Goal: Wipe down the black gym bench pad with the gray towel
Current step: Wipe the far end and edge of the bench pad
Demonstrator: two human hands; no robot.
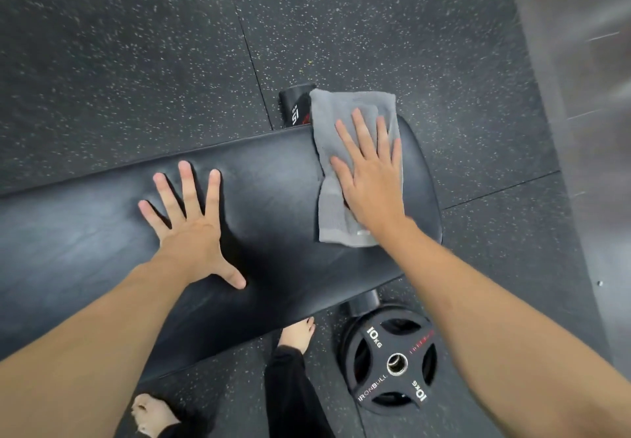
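Black pad (pixel 273 198) runs across the view from the left edge to a rounded end at right, over speckled rubber floor (pixel 119 62). Gray towel (pixel 341 219) lies folded on that right end, its far edge hanging just past the pad's far side. We have our right hand (pixel 370 178) flat on the towel, palm down, fingers extended and only slightly apart, pointing away from us; nothing is pinched, the cloth is just pressed under the palm. Left hand (pixel 193 232) is flat on bare pad left of the towel, well apart from it, fingers fanned wide, thumb out toward the near edge. Pad surface shows faint dull streaks around the left hand. A 10 kg plate (pixel 392 366) marked IRONBULL lies on the floor just beside the pad's near right corner, touching a black cylinder (pixel 363 302) under the pad. Another black weight (pixel 293 106) sits on the floor past the far edge, partly covered by the towel. Bare feet (pixel 297 330) and dark trouser legs show at the bottom. Gray wall (pixel 587 96) on the right.
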